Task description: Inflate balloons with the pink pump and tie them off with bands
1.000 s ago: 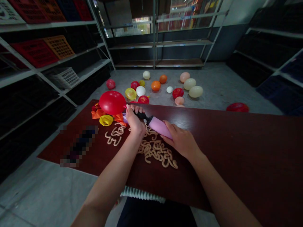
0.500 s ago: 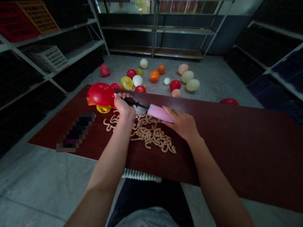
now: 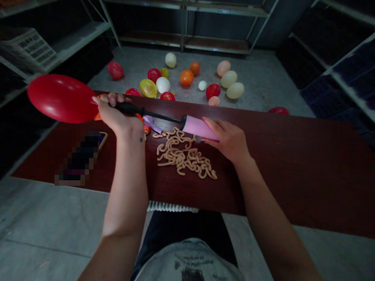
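A red balloon [image 3: 63,98], swollen with air, points left from the nozzle end of a pink and black balloon pump [image 3: 197,127]. My left hand [image 3: 118,113] is closed around the pump's black handle and the balloon's neck, thumb and fingers pinching there. My right hand [image 3: 228,138] grips the pink barrel at the other end. Between them the black rod shows, drawn well out of the barrel. Below the pump, tan squiggly strands [image 3: 187,154] lie in a loose heap on the dark red-brown table [image 3: 293,164]. Uninflated balloons [image 3: 152,123] are partly hidden behind my left wrist.
At the table's left lies a phone [image 3: 84,154], its screen blurred out. Several inflated balloons [image 3: 186,78] are scattered on the grey floor beyond the table. Metal shelves [image 3: 216,45] stand behind, and a white basket [image 3: 33,48] sits on the left shelving.
My left hand has moved left, drawing more of the rod out of the barrel. The red balloon looks larger. The view has tilted downward, while my right hand stays near the same spot.
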Demonstrator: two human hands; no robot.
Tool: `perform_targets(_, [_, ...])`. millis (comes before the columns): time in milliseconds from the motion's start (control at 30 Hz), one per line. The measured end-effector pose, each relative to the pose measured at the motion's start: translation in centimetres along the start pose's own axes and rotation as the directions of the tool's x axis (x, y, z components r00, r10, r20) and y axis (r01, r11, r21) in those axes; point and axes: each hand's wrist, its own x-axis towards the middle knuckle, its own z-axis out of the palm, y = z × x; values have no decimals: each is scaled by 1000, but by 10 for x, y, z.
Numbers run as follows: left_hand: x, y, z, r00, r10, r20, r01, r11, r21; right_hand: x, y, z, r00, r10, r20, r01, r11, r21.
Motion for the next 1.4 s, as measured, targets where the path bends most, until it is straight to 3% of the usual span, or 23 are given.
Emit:
perform_targets(267, [-26,-29,32,995,96,5,-96,995,-16,1,-17,-5,992,32,119,-35,999,27])
perform_targets(400, [-39,-51,40,997,48,53,-46,999,-26,2,-26,-5,986,69,149,-77,996,43])
perform_targets(500, [-43,-62,39,997,-13,75,14,1000,-11,2,-25,-4,984,72,161,-82,995,59])
perform_targets(733, [-32,-70,31,995,-97,9,97,989,-115,3,-17,3,991,93,100,-102,991,90])
perform_targets(900, [-6,-76,12,1000,-22,1,22,999,-38,8,-19,8,992,117,40,-121,989,85])
perform_targets(1067, [11,-63,3,997,41,-71,-49,992,-113,8,-8,11,992,130,-6,-130,991,-16])
perform_targets(1200, [8,-38,8,994,69,-89,-89,965,-246,4,11,12,989,143,-40,-147,980,-136])
perform_targets(1400, [-1,-16,15,981,139,-138,-170,952,-255,-3,34,11,979,152,-135,-175,968,-178])
